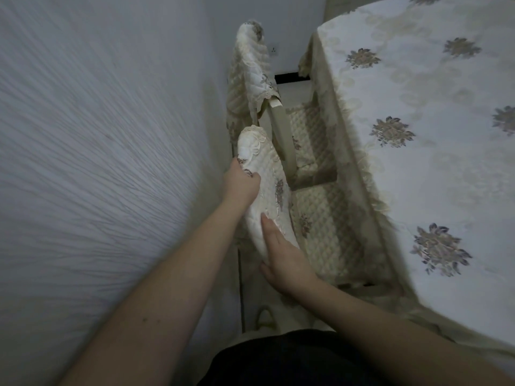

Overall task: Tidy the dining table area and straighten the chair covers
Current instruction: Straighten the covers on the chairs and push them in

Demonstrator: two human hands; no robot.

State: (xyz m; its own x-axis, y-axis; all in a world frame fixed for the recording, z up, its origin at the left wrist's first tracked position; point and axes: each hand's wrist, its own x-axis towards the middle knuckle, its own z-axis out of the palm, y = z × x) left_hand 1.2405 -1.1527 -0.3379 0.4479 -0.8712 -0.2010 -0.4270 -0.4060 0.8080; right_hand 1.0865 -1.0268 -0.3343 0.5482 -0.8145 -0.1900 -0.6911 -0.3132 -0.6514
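— What have I got in the grip?

— My left hand (241,182) is pinched shut on the near cover (264,188), up toward its far end. My right hand (281,254) lies open and flat on the cover's near end, thumb tucked under the edge, so it presses rather than clamps.

— Which way does the cover run?

— Its long axis goes away from me along the top of the chair back, from the right hand out past the left. The right hand is nearer me; the left is closer to the far corner that I judge wants tugging next.

— And beyond that?

— The seat pad (320,227) sits just right of the cover, half under the table (418,162) edge. A second chair stands past it, its cover (250,76) hanging crooked off the back.

— Anything I can't read?

— The frame is blurred and dim. The cover's wall side is hidden, so I can't tell how far it hangs there. Probably the left fingers curl behind it.
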